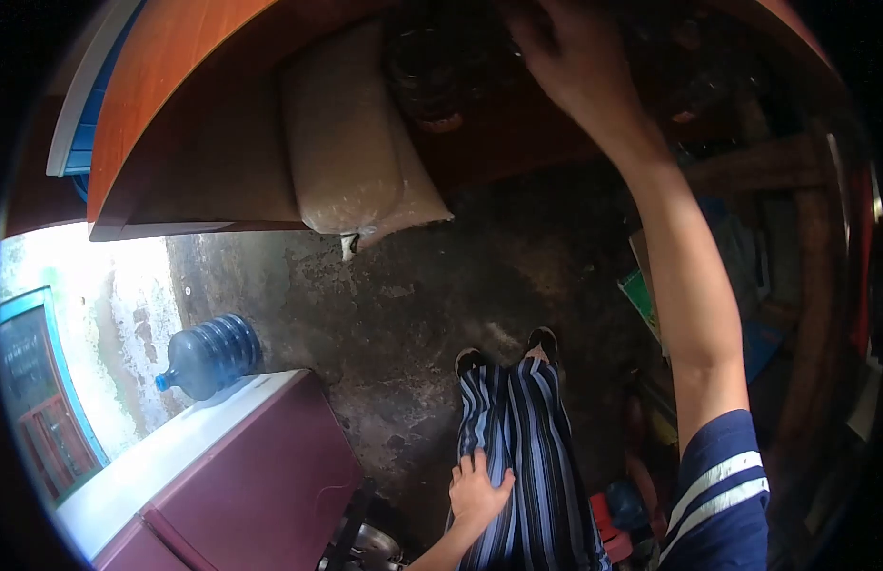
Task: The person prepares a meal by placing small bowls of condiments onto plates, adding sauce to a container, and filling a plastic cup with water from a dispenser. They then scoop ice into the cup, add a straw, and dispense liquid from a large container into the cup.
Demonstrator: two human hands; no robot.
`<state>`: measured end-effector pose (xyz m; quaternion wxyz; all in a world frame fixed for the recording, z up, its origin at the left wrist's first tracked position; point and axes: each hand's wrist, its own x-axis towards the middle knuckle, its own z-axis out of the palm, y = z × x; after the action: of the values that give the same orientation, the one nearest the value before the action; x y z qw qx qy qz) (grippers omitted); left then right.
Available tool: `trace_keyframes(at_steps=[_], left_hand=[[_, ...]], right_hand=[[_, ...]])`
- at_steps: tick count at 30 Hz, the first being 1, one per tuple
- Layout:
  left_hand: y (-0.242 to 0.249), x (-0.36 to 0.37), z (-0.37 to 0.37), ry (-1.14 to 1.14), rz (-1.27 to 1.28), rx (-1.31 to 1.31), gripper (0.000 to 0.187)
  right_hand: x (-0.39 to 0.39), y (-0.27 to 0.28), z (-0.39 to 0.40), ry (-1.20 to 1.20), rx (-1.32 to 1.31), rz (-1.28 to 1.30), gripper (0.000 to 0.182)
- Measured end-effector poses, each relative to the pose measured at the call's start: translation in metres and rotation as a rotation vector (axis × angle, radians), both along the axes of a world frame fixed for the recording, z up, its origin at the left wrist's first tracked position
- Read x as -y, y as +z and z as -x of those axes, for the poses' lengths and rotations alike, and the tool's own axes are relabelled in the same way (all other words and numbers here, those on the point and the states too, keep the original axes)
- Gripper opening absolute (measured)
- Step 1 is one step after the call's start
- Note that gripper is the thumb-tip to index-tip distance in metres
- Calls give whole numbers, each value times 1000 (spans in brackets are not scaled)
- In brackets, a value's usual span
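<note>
My left hand (477,490) rests on the thigh of my striped trousers (536,457), its fingers spread and nothing in it. My right hand (565,48) reaches up into the dark shelf space at the top of the view; its fingertips are in shadow, so what they touch is hidden. Left of it, dark clear containers (427,71) stand in the shade. Beside them a clear plastic bag of pale contents (351,143), tied at its end, lies on the shelf.
A blue water jug (213,357) is at the left by a purple refrigerator (260,476). Wooden framing (813,266) with papers and a green item (639,295) stands at the right. Metal pots (373,544) and a red object (608,523) are low down.
</note>
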<state>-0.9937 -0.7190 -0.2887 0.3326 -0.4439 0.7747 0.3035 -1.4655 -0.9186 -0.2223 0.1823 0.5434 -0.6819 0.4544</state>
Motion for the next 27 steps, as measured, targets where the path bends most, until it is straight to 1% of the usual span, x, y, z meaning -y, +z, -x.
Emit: trace_keyframes(at_steps=[2,3,6,7,9,10,12,13,15,16,17,18,19,21,22,24,27], left_hand=[[-1,3,2,21,-1,-15,67],[-1,4,2,29,-8,-24,67],[-3,6,1,55,-30,-18,66],[-3,8,1,61,-33,-22,66],[-3,10,-2,81,-17,-136,60],[-5,13,-3,86,-20,-135,60],[-15,27,6,101,2,-506,56],[-9,42,24,138,-32,-597,52],[-6,73,57,146,-19,-778,47],[-1,91,78,132,51,-851,42],[7,109,98,187,32,-930,42],[18,130,119,125,159,-989,38],[26,146,137,166,163,-1055,36],[38,174,169,153,238,-1193,33],[47,183,185,193,218,-1262,32],[53,202,207,148,259,-1387,36],[57,223,234,145,300,-1479,38]], right_hand=[[40,3,13,183,122,1,29],[56,3,19,194,123,-30,30],[89,-4,29,122,91,-87,31],[94,-5,34,79,98,-78,32],[101,-8,46,13,112,-40,33],[100,-9,51,-21,127,-4,33],[93,-8,58,-71,166,87,34],[90,-5,61,-81,183,131,35],[82,0,64,-85,217,209,36],[77,4,63,-77,227,246,36],[72,7,62,-66,236,277,37],[68,9,59,-50,234,293,37],[64,10,57,-28,230,302,38],[61,9,49,36,199,295,39],[62,7,42,72,175,278,39],[62,1,35,131,121,249,40],[59,-7,29,181,58,250,42]])
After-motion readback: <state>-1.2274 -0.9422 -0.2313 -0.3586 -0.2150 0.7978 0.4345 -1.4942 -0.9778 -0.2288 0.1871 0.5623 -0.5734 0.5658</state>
